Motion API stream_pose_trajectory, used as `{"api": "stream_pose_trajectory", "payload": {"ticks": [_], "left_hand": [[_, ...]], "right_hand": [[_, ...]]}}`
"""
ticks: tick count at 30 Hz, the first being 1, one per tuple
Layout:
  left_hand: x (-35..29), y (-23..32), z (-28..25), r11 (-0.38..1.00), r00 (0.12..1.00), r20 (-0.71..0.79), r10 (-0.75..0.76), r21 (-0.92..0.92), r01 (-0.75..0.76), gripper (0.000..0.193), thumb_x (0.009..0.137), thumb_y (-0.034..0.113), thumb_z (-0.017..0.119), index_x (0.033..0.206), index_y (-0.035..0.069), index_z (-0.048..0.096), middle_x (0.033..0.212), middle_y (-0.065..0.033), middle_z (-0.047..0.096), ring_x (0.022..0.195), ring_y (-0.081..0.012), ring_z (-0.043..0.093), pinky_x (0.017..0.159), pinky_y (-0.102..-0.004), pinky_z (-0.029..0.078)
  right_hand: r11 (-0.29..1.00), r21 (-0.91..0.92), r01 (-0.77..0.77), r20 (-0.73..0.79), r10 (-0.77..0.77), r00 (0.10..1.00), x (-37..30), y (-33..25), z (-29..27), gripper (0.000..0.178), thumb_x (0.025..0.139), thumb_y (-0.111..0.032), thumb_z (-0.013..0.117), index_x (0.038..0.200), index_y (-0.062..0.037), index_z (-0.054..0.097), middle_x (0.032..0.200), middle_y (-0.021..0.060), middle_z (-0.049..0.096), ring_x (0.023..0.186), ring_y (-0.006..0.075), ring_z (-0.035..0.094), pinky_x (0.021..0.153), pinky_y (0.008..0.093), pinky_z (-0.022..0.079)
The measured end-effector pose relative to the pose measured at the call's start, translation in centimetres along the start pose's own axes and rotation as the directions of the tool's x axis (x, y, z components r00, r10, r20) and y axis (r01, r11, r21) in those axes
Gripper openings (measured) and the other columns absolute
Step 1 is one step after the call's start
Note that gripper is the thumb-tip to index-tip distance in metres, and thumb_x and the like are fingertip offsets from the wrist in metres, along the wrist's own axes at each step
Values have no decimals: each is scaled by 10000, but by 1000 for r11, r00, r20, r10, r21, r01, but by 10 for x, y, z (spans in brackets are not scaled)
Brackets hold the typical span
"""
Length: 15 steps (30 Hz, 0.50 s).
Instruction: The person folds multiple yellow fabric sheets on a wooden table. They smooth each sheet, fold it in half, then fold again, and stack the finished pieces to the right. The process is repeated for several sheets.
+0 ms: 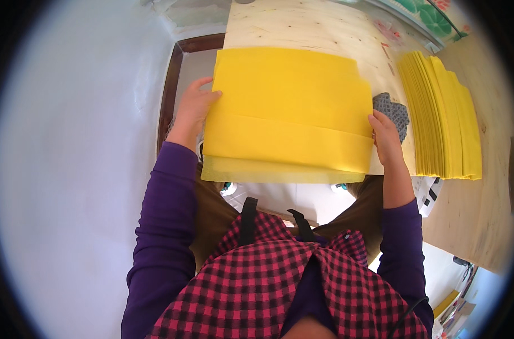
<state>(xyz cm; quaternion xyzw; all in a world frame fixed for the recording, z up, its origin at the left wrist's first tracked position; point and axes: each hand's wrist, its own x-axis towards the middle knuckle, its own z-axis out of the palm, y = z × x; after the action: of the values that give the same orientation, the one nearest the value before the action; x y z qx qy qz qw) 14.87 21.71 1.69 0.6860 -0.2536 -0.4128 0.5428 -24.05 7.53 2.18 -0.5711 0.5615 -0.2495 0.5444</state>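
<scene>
We list, first, one yellow sheet [288, 96], broad and roughly rectangular, at the centre of the scene, over the near edge of the surface [291, 22]. We note a band folded along its near part, with a thinner, paler margin showing beyond it on the near side.

Hands, two, both bare. The left hand [197, 107] takes the sheet's left edge, partly closed, its thumb on the upper face and a forefinger extended along the edge; we cannot tell how its other fingers lie. The right hand [387, 138] holds the right edge, thumb towards the upper face, fingers curled and partly hidden.

To the right, one stack of yellow pieces [440, 121], pleated in appearance, its layers fanned side by side. Between it and the sheet, near the right hand, we record one grey textured cloth [395, 116], crumpled.

At the far right, one floral-patterned item [432, 20], green and pink on a light ground. On the left, a pale wall [81, 158] and a dark brown frame [170, 96].

On the near side, we enter purple sleeves [169, 209] and a red-and-black checked garment [251, 277] with two black straps [248, 220].
</scene>
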Motion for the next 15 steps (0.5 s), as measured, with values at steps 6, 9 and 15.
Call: {"api": "stream_pose_trajectory", "payload": {"ticks": [6, 9, 15], "left_hand": [[6, 0, -4, 998, 998, 21, -53, 23, 53, 459, 856, 57, 618, 1292, 11, 480, 880, -59, 656, 704, -89, 587, 585, -222, 417], [16, 4, -12, 994, 991, 77, -107, 6, 106, 514, 812, 65, 656, 1288, -5, 476, 920, -125, 651, 808, -186, 633, 649, -298, 479], [41, 13, -3, 996, 997, 55, -50, 72, 46, 535, 791, 86, 681, 1285, 3, 495, 967, -108, 665, 858, -183, 625, 715, -311, 461]], "right_hand": [[997, 68, 47, 16, -48, 999, 6, -3, 4, 374, 957, -194, 517, 1273, 7, 524, 1100, 58, 622, 945, 114, 604, 772, 261, 484], [998, 63, -11, 29, 9, 1000, 22, -9, -4, 331, 939, -169, 546, 1215, 14, 551, 1046, 62, 633, 889, 117, 604, 739, 263, 484], [992, 112, -51, 88, 41, 995, 57, -22, -9, 241, 895, -129, 613, 1091, 12, 609, 921, 45, 659, 761, 118, 612, 664, 260, 486]]}}
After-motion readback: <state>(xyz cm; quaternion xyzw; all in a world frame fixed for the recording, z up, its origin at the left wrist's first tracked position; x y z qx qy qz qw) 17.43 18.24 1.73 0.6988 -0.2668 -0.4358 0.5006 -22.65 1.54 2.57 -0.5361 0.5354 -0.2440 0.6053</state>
